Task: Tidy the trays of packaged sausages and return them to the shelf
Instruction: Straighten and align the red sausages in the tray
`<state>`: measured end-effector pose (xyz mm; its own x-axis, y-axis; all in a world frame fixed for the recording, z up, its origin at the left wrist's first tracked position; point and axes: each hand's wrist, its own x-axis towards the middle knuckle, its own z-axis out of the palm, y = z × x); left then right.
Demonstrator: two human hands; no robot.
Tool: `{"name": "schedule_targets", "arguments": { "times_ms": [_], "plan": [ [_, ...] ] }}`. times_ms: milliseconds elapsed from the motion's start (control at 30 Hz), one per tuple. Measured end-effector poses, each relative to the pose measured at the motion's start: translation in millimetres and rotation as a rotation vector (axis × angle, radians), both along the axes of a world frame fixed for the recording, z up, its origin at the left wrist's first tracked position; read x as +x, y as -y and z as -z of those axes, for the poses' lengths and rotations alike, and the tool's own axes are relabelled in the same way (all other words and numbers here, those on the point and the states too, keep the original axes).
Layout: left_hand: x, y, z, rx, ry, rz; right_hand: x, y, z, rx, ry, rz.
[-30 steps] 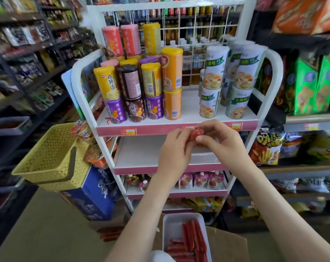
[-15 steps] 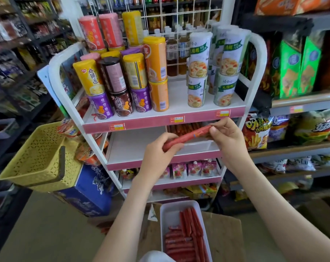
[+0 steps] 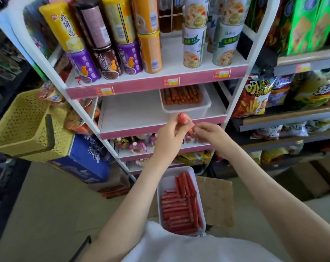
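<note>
Left hand [image 3: 169, 135] and right hand [image 3: 211, 137] pinch glossy red sausage [image 3: 182, 118] (slim cylinder).

On my feed both arms are bare, uncovered from the wrists right back to the frame's edge. The left hand [image 3: 169, 134] and right hand [image 3: 210, 136] are bare as well. Low in the middle I see a white top [image 3: 179, 246]: plain cloth with a softly rounded outline, its edge too blurred for me to make out any seam.
</note>
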<state>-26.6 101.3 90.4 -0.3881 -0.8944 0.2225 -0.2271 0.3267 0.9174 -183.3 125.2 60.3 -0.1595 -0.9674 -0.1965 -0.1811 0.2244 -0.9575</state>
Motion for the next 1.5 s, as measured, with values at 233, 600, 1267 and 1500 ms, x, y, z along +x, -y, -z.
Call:
{"name": "schedule_targets", "arguments": {
  "times_ms": [233,600,1267,1500],
  "plan": [
    [8,9,13,-0.171,0.323,-0.019,21,-6,-51,-0.349,-0.183,-0.093],
    [13,14,-8,0.139,0.239,0.071,10,13,-40,-0.265,0.097,0.253],
    [4,11,-26,-0.049,-0.154,-0.08,-5,13,-15,-0.184,0.392,0.351],
    [8,15,-10,-0.045,-0.079,-0.093,14,15,-12,-0.442,-0.334,-0.029]
  ]
}}
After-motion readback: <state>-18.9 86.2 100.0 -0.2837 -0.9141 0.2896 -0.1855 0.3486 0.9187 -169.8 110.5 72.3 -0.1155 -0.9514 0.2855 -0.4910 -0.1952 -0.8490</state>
